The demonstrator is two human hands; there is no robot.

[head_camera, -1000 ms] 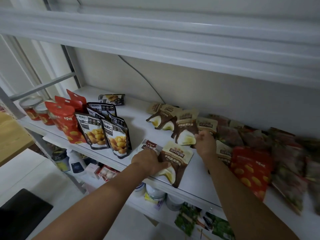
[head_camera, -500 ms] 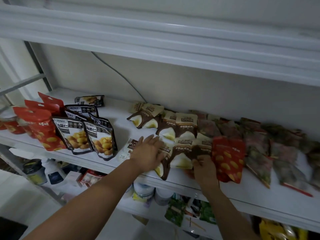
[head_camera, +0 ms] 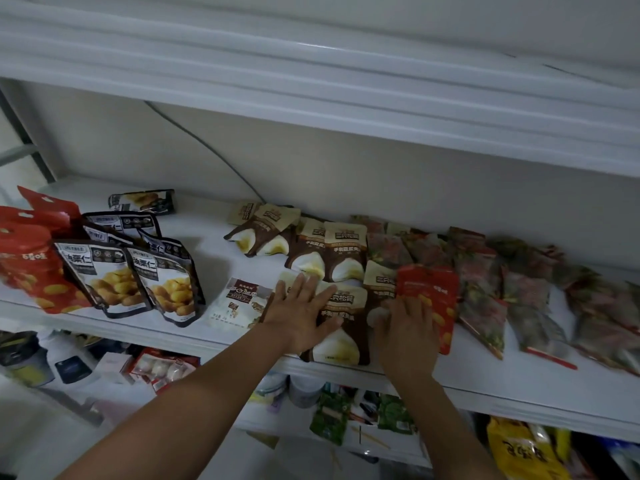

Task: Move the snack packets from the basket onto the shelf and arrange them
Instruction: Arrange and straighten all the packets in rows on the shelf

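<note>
While the left hand [head_camera: 299, 313] and right hand [head_camera: 405, 330] lie on packets at the near edge, the white shelf [head_camera: 485, 375] carries the snack rows.
At the left the red packets [head_camera: 24, 268] stand, with the black packets [head_camera: 104, 278] just right of them; a white packet [head_camera: 239, 303] lies flat. The left hand, fingers straight and spread, presses on a brown packet [head_camera: 341, 327]. The right hand covers the seam between the brown group and a single red packet [head_camera: 429, 289]; its grip cannot be told. Green-red packets [head_camera: 526, 292] overlap at the right.
</note>
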